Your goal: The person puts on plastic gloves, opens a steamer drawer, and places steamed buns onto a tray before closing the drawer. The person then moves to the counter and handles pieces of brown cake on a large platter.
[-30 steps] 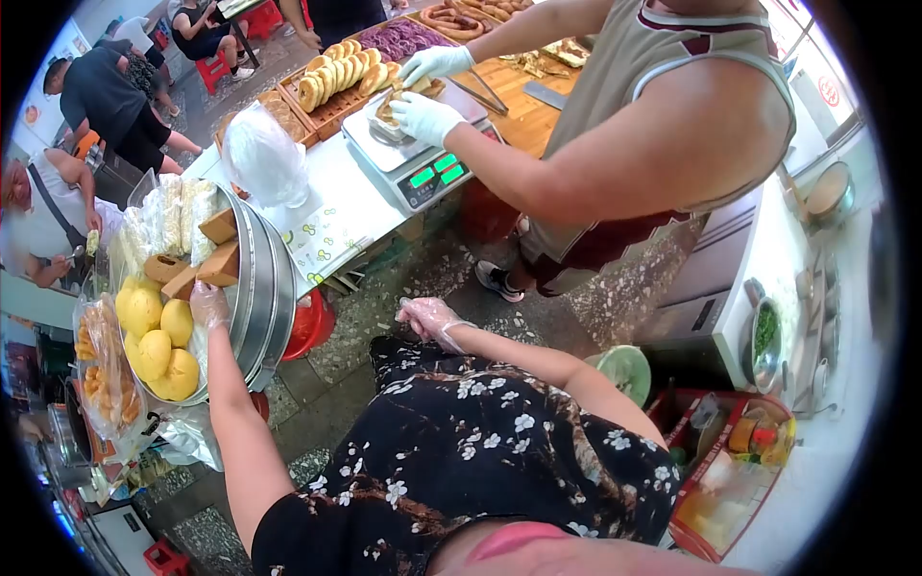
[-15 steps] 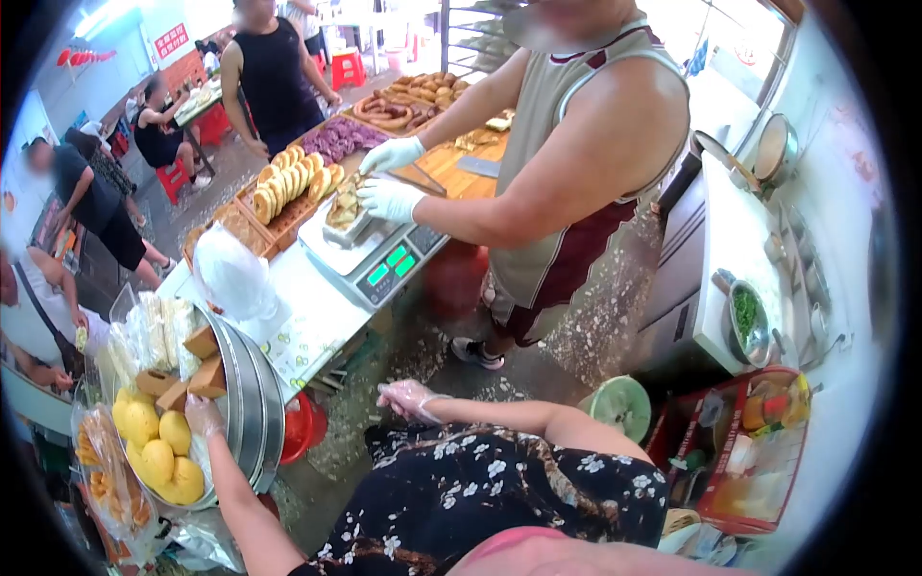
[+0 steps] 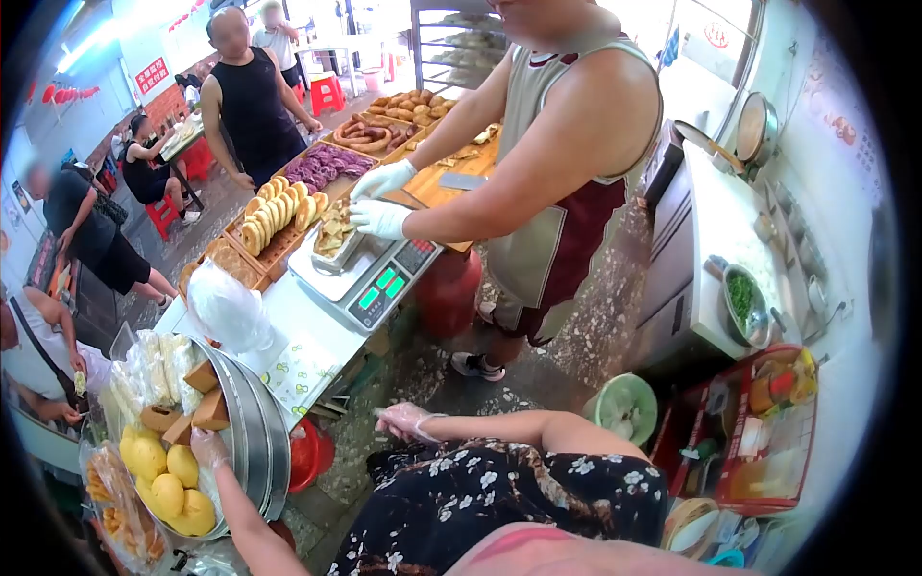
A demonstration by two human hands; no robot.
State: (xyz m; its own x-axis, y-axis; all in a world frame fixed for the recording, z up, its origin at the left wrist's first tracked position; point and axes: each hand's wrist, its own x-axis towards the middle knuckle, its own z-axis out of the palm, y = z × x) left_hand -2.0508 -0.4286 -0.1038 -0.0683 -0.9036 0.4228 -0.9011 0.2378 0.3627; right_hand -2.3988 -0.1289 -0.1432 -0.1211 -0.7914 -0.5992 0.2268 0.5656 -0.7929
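My left hand (image 3: 208, 447), in a clear plastic glove, reaches into a round metal steamer (image 3: 252, 422). Its fingers close against a piece of brown cake (image 3: 180, 429), the tips partly hidden. Beside it lie another brown cake block (image 3: 211, 410) and several yellow buns (image 3: 167, 493). My right hand (image 3: 407, 422), also gloved, hangs in front of my body with its fingers loosely curled and nothing visible in them. Across from me, a co-worker's white-gloved hands (image 3: 382, 200) handle pieces of flatbread (image 3: 334, 230) in a metal tray on a digital scale (image 3: 370, 278).
A white plastic bag (image 3: 227, 305) stands on the counter (image 3: 305, 357). Behind it are trays of round flatbreads (image 3: 279, 213) and purple pieces (image 3: 328, 168). A red bucket (image 3: 309, 455), a green bin (image 3: 624, 411) and a red crate (image 3: 768, 432) stand low around me. People stand beyond the counter.
The view has shifted slightly. My left hand stays by the brown cake and my right hand keeps its pose. The co-worker's hands remain over the tray, with small movements.
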